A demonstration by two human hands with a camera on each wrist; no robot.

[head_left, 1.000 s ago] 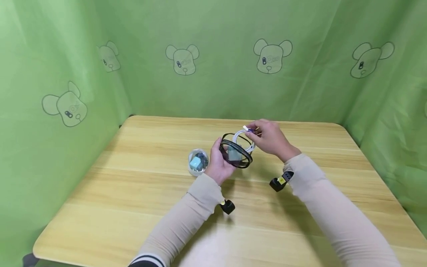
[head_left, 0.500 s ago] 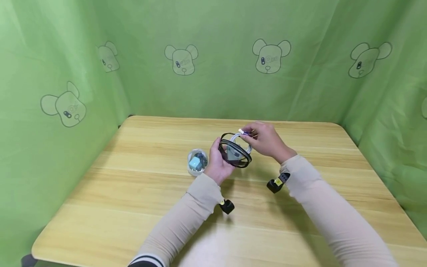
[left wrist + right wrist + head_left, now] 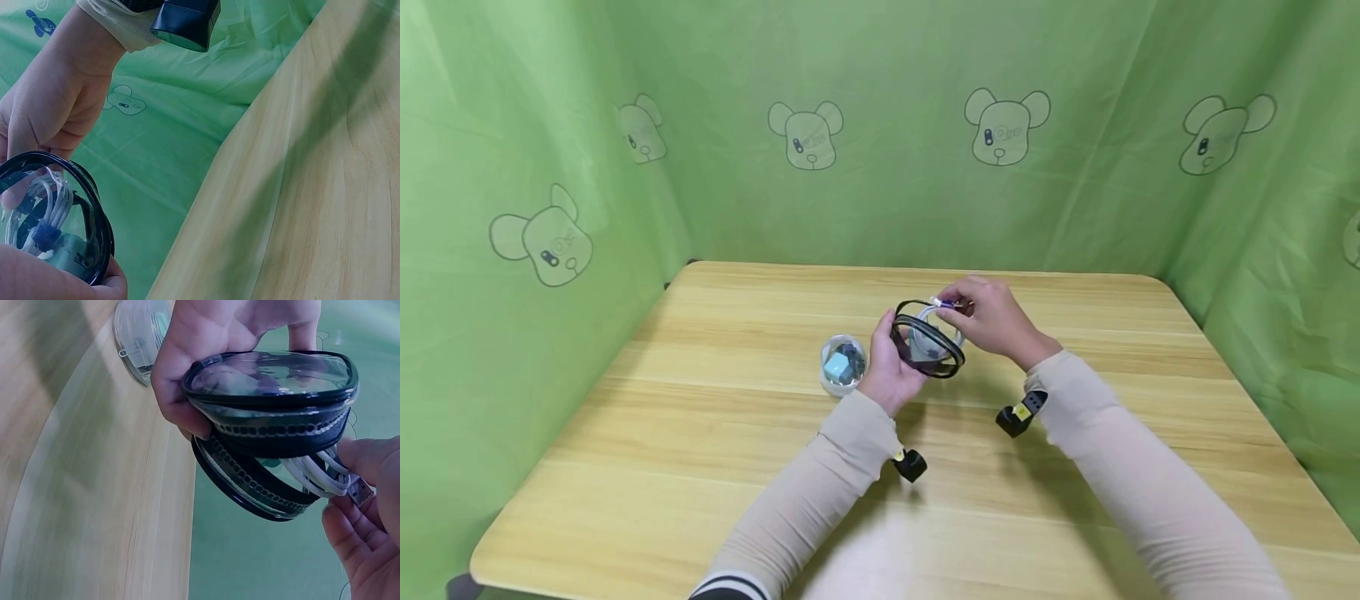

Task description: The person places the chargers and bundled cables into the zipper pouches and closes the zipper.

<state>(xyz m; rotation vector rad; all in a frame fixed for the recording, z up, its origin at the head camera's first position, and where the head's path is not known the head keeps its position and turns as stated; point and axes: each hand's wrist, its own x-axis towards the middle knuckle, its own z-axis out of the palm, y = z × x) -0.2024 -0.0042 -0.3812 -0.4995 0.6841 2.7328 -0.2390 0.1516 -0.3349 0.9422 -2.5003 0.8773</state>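
Note:
My left hand [image 3: 889, 371] grips a small round clear case [image 3: 275, 403] with black zipped edges, its lid standing open. Inside the case sits a pale teal block [image 3: 70, 255], likely a charger. With thumb and fingers my right hand [image 3: 996, 315] pinches a coiled white cable [image 3: 312, 478] near its USB plug [image 3: 359, 489]. A blue-purple tie [image 3: 45, 235] wraps the coil. Much of the coil lies within the case's opening, while the plug end stays at the right fingertips. Some left fingers are hidden behind the case.
A second round clear case [image 3: 843, 367] with teal and dark contents stands on the wooden table [image 3: 700, 433], just left of my left hand. Green curtains [image 3: 887, 208] enclose the back and sides. A black wrist camera [image 3: 912, 465] hangs below the left sleeve.
My right hand has moved slightly left and down, bringing the white cable coil deeper into the case. The left hand keeps its hold and has barely moved.

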